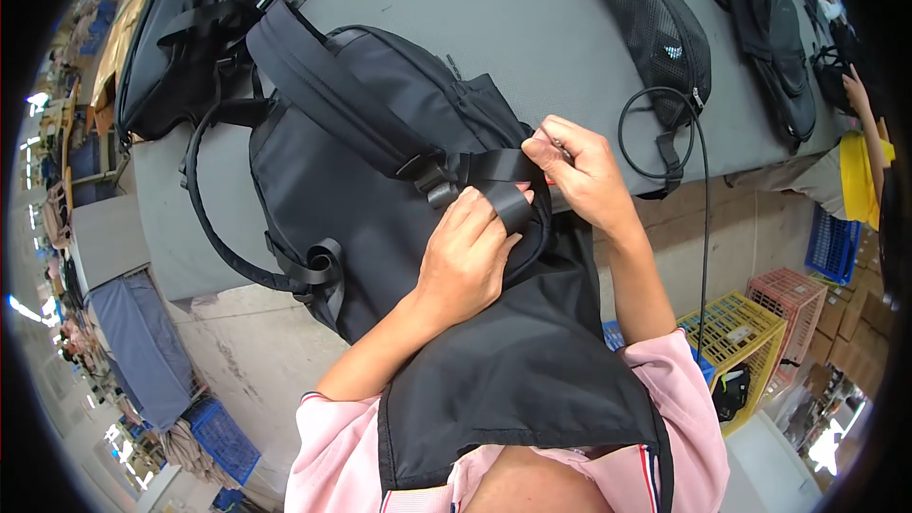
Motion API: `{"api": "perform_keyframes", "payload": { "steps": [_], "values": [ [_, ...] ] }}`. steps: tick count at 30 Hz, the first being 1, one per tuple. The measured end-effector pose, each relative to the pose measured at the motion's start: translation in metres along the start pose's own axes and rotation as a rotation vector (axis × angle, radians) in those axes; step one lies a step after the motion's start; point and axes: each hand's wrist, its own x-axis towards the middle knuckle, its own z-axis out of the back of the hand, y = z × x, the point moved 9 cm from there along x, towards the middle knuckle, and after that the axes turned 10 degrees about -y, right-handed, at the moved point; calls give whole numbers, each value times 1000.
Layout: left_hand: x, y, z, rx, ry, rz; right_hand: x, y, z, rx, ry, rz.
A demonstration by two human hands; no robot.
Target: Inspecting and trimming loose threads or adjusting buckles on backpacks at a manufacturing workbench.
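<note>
A black backpack [332,171] lies back-side up on the grey table [513,19], hanging over its near edge. My left hand [465,261] pinches a black webbing strap [499,180] just below a plastic buckle [439,192]. My right hand [579,171] grips the same strap at its right end, near the bag's edge. The padded shoulder strap [323,85] runs diagonally up to the left. A black apron covers my chest below the hands.
More black bags lie on the table: one at far left [180,28], a mesh sling bag [655,28], another at right [779,57]. A black cable [703,190] hangs down. Yellow, pink and blue crates [741,332] stand on the floor. Another person's hand [855,90] shows at far right.
</note>
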Motion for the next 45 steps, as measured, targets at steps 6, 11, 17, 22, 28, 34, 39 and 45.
{"api": "perform_keyframes", "payload": {
  "steps": [6, 11, 17, 22, 28, 34, 39, 45],
  "values": [
    [-8, 0, 23, -85, -187, 52, 6, 0, 7, 243, -37, -176],
    [2, 22, 32, 136, -180, 58, -6, 44, 2, 22, 331, 112],
    [-10, 71, 42, -23, -396, 364, -22, 29, 37, 277, 388, -116],
    [-6, 69, 38, 14, -387, 277, -12, 15, 63, 576, 205, -113],
    [-5, 70, 35, 4, -354, 341, -11, 1, 62, 751, 130, -73],
    [2, 21, 55, 241, -486, 34, -14, -8, 33, 708, 24, -398],
    [22, 13, 34, -76, -218, 221, -5, 4, 2, 663, 37, -385],
    [12, 42, 17, -412, -221, 604, -10, 27, -5, 552, 16, -224]
  ]
}}
